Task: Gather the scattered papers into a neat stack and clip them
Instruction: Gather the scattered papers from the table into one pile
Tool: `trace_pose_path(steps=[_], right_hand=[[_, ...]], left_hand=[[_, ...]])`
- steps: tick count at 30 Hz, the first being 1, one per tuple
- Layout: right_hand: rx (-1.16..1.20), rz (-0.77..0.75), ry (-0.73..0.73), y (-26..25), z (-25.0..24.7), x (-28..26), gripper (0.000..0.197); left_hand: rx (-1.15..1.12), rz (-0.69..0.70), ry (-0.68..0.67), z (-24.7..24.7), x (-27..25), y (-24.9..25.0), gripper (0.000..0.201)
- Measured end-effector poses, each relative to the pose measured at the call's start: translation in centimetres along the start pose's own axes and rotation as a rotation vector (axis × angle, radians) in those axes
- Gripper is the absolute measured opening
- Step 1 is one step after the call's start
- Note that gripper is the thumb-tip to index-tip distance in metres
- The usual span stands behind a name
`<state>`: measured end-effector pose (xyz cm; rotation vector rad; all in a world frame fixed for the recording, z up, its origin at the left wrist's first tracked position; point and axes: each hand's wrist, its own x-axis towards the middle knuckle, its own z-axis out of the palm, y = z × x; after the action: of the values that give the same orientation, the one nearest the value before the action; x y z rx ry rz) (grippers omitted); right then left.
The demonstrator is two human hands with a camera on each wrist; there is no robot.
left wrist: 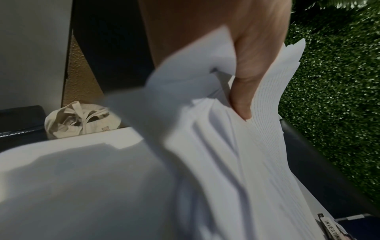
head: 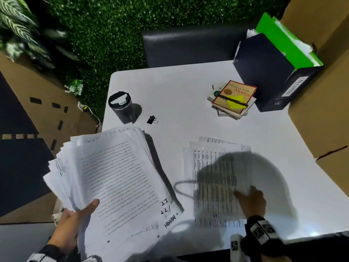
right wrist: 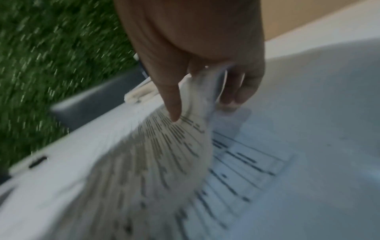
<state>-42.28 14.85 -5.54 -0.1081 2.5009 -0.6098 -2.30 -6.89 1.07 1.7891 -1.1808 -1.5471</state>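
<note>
Here one left hand [head: 69,222] grips one stack [head: 113,176], right hand [head: 252,203] pinches one sheet [head: 213,178].

A white rounded-corner table [head: 188,82] stands against a green artificial-hedge wall [head: 113,25], with a dark leather chair back [head: 188,46] behind it and brown cardboard boxes [head: 321,91] alongside (lighting dim, shadows hard).

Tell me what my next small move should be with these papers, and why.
Probably lift the table-printed sheet that your right hand pinches and lay it on the pile in your left hand. More printed sheets lie under it on the table, so gathering isn't done, and the binder clip sits unused by the cup.
</note>
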Motion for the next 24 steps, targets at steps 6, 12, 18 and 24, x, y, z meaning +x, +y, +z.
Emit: trace_pose_path(steps=[6,12,18,24], right_hand=[[-0.155,-0.025,0.022,-1.0,1.8,0.1,0.094],[-0.028,-0.081,-0.105,-0.7,2.3,1.6,0.066],[0.304,-0.387,-0.103,-3.9,-1.4,0.7,0.023],[0.669,-0.584,-0.358,-8.7,-6.7,-3.0,0.013]], left_hand=[[0.103,0.024,0.061,0.1,0.7,2.3,0.051],[0.074,-0.006,0.021,0.5,2.5,1.6,0.047],[0.075,0.110,-0.028,3.1,1.8,4.0,0.050],[0.001,0.185,-0.180,6.5,1.2,6.2,0.031]])
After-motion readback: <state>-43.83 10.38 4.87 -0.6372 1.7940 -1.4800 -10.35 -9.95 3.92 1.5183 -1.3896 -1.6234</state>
